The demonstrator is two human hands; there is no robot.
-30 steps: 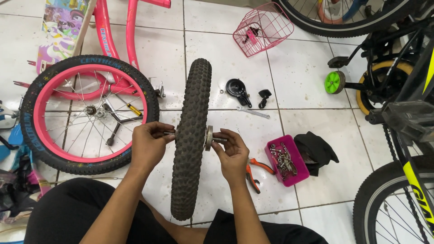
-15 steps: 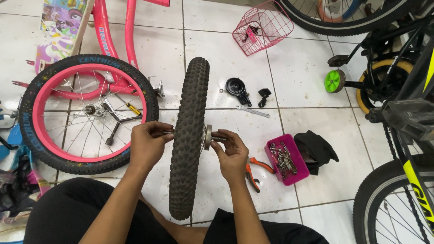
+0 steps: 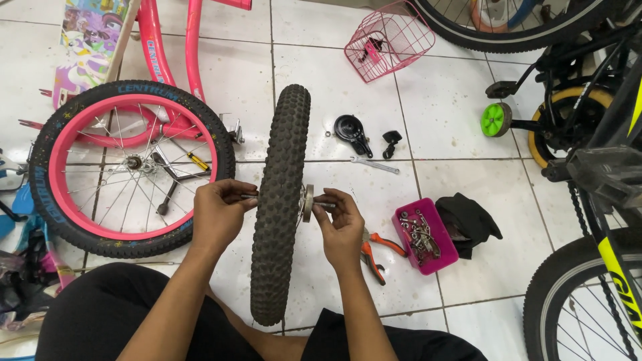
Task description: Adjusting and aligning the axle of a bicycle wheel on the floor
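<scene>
The knobby wheel (image 3: 279, 200) stands edge-on mid-frame, its axle running left-right. My left hand (image 3: 217, 217) and right hand (image 3: 340, 224) pinch opposite axle ends.

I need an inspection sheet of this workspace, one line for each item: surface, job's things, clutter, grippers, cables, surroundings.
Surface: white tiled floor, used as the work area.
Job's things: black knobby wheel stands upright on its tread between the hands; its axle sticks out on both sides.
Clutter: pink parts tray, orange-handled pliers, flat wrench, black bell, black cloth, pink wire basket.
Grippers: left hand and right hand each pinch one axle end.
Cables: nothing seen.
Surroundings: pink bicycle lying at left; black bicycle with a green training wheel at right.
</scene>
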